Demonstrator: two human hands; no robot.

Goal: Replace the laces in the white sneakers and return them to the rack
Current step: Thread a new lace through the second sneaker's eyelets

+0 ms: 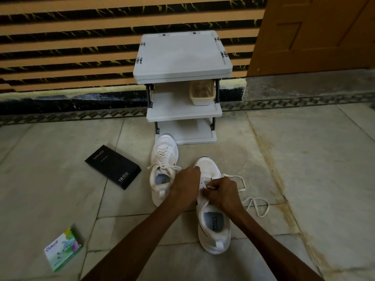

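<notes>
Lower centre: our left hand (187, 184) clamps the right-side sneaker (213, 218) steady | right hand (222, 192) fingers pinch the lace (254, 203) at an eyelet | rack (182, 57) waits, upper centre.

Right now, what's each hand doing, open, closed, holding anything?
Left hand: curled over the near sneaker, bracing it; grip cannot be told.
Right hand: closed, pinching the lace at the eyelets.

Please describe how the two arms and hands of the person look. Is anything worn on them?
Both forearms come in bare from the bottom edge of the picture; no sleeve shows on either. The left hand and the right hand wear no gloves. I can see no watch, bracelet or ring, though the fingers are partly hidden and slightly blurred, so a thin ring cannot be ruled out.
</notes>
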